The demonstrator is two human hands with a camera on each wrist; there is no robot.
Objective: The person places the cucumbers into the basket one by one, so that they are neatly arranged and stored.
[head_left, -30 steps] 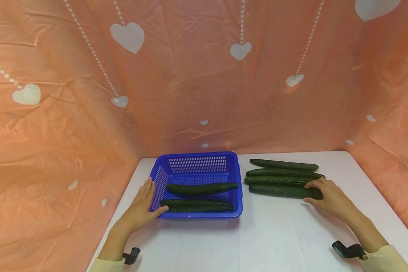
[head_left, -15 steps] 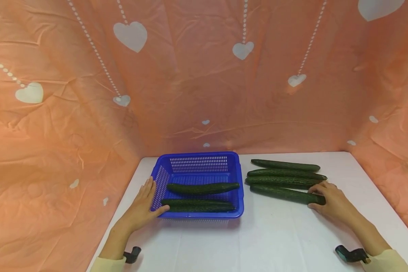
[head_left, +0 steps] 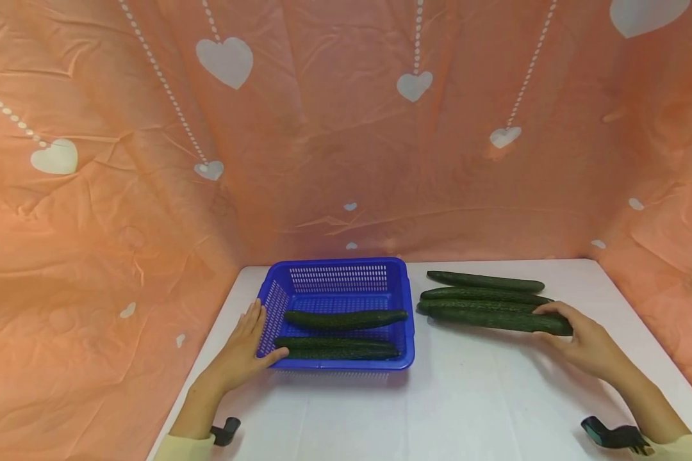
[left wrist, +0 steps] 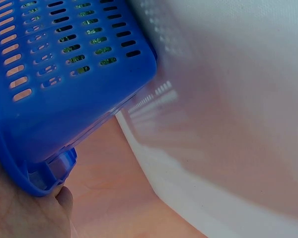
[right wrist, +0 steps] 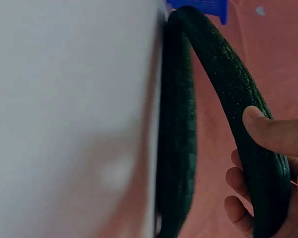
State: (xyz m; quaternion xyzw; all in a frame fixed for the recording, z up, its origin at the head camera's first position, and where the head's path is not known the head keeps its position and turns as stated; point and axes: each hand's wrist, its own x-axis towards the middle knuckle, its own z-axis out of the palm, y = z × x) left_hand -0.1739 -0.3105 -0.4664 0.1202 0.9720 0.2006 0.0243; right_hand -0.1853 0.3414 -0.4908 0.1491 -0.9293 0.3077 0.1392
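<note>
Both hands were at work on the white table (head_left: pixel 467 397). One end of a long cucumber (head_left: pixel 496 319) was gripped by the right hand (head_left: pixel 588 346), at about 3 o'clock on the table, with the thumb (right wrist: pixel 273 134) laid over the top and the fingers (right wrist: pixel 241 191) curled beneath. That end appeared slightly raised, while the far end lay near the three other cucumbers (head_left: pixel 484 291) at about 1 o'clock. The left hand (head_left: pixel 239 352) was rested flat, fingers relaxed, against the left wall of the blue basket (head_left: pixel 334 266), at about 10 o'clock from the table's middle. Two cucumbers (head_left: pixel 340 333) lay lengthwise inside it.

For the lift to go well, a grip nearer the middle of the cucumber would probably be wanted, since an end hold lets the free end sag or swing. The neighbouring cucumbers should be cleared before any sideways motion, lest they be rolled. The basket could be steadied by the left hand, and the cucumber kept parallel to the two already inside.
</note>
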